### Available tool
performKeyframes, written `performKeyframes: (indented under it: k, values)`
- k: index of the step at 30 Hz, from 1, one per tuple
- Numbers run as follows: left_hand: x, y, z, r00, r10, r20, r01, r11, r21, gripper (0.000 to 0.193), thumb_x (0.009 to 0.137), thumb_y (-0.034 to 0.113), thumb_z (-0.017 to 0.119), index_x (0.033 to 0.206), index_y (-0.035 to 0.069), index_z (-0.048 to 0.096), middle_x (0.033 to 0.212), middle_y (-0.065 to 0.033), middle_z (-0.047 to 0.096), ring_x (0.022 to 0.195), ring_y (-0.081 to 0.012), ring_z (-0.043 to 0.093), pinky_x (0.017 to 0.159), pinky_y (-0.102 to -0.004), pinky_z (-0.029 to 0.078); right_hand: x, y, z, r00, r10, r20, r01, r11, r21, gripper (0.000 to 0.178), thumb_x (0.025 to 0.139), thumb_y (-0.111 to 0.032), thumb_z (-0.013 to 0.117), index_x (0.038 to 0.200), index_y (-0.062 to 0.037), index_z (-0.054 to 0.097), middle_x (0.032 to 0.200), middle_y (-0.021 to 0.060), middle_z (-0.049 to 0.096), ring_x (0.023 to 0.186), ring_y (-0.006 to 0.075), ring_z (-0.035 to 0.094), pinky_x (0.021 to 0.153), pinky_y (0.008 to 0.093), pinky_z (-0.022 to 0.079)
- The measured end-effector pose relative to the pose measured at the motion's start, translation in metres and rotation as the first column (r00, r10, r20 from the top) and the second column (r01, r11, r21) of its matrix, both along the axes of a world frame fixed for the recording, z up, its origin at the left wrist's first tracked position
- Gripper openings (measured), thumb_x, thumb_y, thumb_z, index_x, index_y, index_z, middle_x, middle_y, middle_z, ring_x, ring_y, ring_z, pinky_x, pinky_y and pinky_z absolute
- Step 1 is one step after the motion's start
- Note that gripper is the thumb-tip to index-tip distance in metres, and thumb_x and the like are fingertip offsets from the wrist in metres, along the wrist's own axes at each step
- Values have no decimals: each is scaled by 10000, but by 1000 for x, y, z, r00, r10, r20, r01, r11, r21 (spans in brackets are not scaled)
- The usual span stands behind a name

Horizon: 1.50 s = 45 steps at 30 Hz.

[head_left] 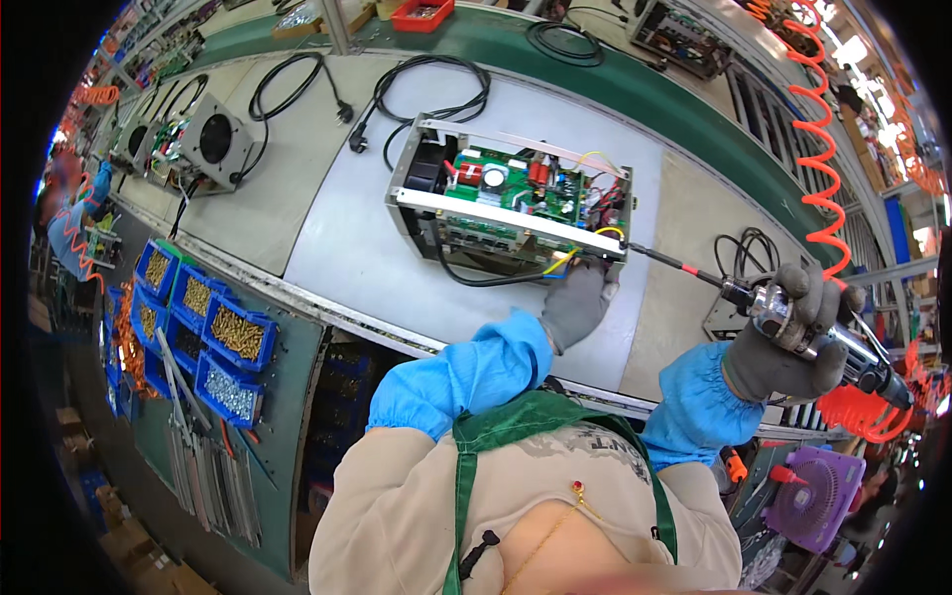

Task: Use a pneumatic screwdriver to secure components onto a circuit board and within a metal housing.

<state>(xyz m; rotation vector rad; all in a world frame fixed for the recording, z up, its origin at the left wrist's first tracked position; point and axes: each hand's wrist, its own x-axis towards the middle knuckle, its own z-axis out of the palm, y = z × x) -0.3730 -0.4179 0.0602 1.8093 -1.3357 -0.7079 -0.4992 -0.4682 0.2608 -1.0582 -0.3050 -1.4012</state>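
Now right hand [778, 362] is gripping power screwdriver [772, 315], bit [662, 258] is pointing at open chassis [516, 222]; left hand [578, 304] is resting half-curled against chassis, hold unclear.

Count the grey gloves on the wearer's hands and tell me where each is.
2: the left glove is at the near right corner of the open metal box; the right glove grips the power driver. Both are in view.

Blue bins [267, 349] of small brass-coloured and silver parts [236, 331] sit at left, long grey strips [213, 486] lower left, grey fan-fitted chassis [216, 139] upper left, red tray [421, 25] top edge, coiled black cable [543, 46] top centre, purple fan [815, 496] lower right.
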Motion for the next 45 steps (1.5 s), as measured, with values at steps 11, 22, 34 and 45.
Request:
performKeyframes:
  k: [11, 22, 34, 45]
  values:
    - [84, 134, 16, 884, -467, -1, 467, 884, -16, 313, 899, 309, 567, 1010, 23, 632, 868, -187, 638, 867, -362, 608, 767, -432, 490, 30, -12, -4, 1000, 20, -2, -19, 996, 89, 474, 724, -212, 658, 1147, -44, 528, 621, -40, 337, 616, 97, 365, 730, 309, 398]
    - [150, 135, 139, 813, 500, 298, -230, 746, -625, 235, 730, 148, 736, 950, 88, 680, 754, -75, 609, 677, -263, 600, 620, -352, 492, 131, -5, 1, 956, 288, -55, -284, 956, 78, 519, 758, -233, 661, 1214, -43, 503, 581, -41, 427, 551, 100, 424, 674, 298, 369]
    - [203, 90, 119, 801, 304, 516, -21, 875, -484, 339, 714, 117, 705, 1049, 117, 648, 935, -54, 626, 845, -229, 596, 696, -333, 513, 185, -37, 5, 919, 349, -182, -359, 933, -26, 509, 771, -227, 656, 1224, -50, 506, 572, -60, 416, 510, 84, 415, 571, 282, 293]
    - [247, 18, 112, 788, 182, 588, -312, 941, 127, 600, 553, 426, 818, 1005, 70, 649, 942, -82, 577, 971, -248, 548, 822, -351, 482, 222, -73, 7, 932, 232, -278, -300, 925, -234, 552, 759, -206, 601, 1258, -7, 476, 578, 14, 433, 576, 188, 464, 662, 386, 425]
